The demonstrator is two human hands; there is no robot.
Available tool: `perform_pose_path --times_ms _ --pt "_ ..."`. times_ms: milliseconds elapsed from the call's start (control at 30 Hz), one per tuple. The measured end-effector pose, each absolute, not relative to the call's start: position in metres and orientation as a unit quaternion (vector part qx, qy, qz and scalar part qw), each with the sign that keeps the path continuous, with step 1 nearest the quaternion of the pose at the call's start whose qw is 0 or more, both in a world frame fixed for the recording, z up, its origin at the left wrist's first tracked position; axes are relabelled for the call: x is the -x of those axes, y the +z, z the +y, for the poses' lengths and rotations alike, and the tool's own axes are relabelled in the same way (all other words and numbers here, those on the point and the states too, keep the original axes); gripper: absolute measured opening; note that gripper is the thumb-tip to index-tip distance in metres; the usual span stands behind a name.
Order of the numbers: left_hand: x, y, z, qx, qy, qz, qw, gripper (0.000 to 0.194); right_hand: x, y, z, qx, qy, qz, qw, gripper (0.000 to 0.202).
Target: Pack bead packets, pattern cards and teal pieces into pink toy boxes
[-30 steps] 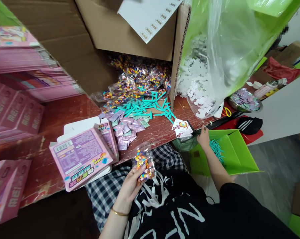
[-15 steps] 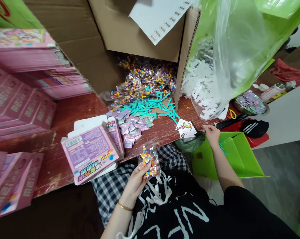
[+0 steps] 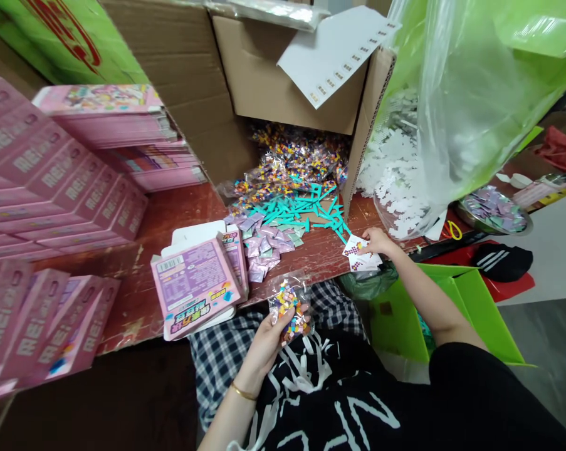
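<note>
My left hand [image 3: 272,335] is closed round a clear bag of small coloured blocks [image 3: 289,297], held above my lap in front of the table edge. My right hand [image 3: 379,241] is at the table's front edge, with its fingers bent onto a small stack of white printed cards [image 3: 361,262]. The fingertips touch the top card, which has a coloured pattern. Close by, to the left of the cards, lie turquoise plastic sticks [image 3: 287,207]. Small lilac sachets [image 3: 266,247] are spread in front of them. Pink printed boxes [image 3: 198,288] lie flat to the left.
More bags of blocks [image 3: 306,153] fill an open cardboard box [image 3: 188,81]. Pink boxes [image 3: 66,169] are stacked at left. White pieces [image 3: 395,169] sit in a plastic bag at right. A green bin [image 3: 471,307] stands below, and a metal bowl [image 3: 496,210] holds sachets.
My right hand has moved left from beside the cards onto them. My left hand still holds the bag of blocks. The whole view has shifted, so things sit further right and lower.
</note>
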State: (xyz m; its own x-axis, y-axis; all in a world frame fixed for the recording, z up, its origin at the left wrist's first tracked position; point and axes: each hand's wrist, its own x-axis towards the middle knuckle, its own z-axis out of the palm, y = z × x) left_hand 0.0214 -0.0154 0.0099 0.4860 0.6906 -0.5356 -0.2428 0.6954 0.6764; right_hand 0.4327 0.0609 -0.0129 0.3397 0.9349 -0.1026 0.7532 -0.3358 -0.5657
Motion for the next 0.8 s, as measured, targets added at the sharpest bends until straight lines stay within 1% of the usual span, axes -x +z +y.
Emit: perform_pose_path --times_ms 67,100,167,267,400,500,633,700,800 --pt "-0.02 0.011 -0.015 -0.267 0.288 0.426 0.815 0.042 -0.435 -0.011 0.073 0.791 0.234 -0.54 0.165 0.047" --pt "-0.019 0.011 -0.015 -0.267 0.29 0.434 0.81 0.042 -0.437 -0.009 0.078 0.791 0.241 -0.541 0.156 0.042" --pt "-0.017 0.011 -0.015 -0.261 0.29 0.453 0.801 0.041 -0.441 -0.004 0.084 0.787 0.247 -0.543 0.158 0.034" --pt "-0.018 0.009 -0.013 -0.249 0.286 0.471 0.796 0.037 -0.441 0.001 0.084 0.778 0.245 -0.555 0.164 0.027" --pt "-0.022 0.008 -0.012 -0.25 0.279 0.462 0.804 0.041 -0.444 0.0 0.076 0.78 0.23 -0.551 0.188 0.025" --pt "-0.023 0.007 -0.011 -0.25 0.271 0.463 0.806 0.043 -0.472 0.004 0.067 0.811 0.196 -0.506 0.221 0.021" --pt "-0.025 0.007 -0.01 -0.257 0.266 0.472 0.8 0.043 -0.536 0.017 0.058 0.88 0.116 -0.39 0.244 0.027" --pt "-0.027 0.007 -0.01 -0.259 0.265 0.467 0.803 0.043 -0.558 0.018 0.055 0.904 0.092 -0.341 0.242 0.034" --pt "-0.031 0.007 -0.009 -0.26 0.264 0.461 0.806 0.043 -0.566 0.011 0.054 0.915 0.076 -0.304 0.254 0.05"
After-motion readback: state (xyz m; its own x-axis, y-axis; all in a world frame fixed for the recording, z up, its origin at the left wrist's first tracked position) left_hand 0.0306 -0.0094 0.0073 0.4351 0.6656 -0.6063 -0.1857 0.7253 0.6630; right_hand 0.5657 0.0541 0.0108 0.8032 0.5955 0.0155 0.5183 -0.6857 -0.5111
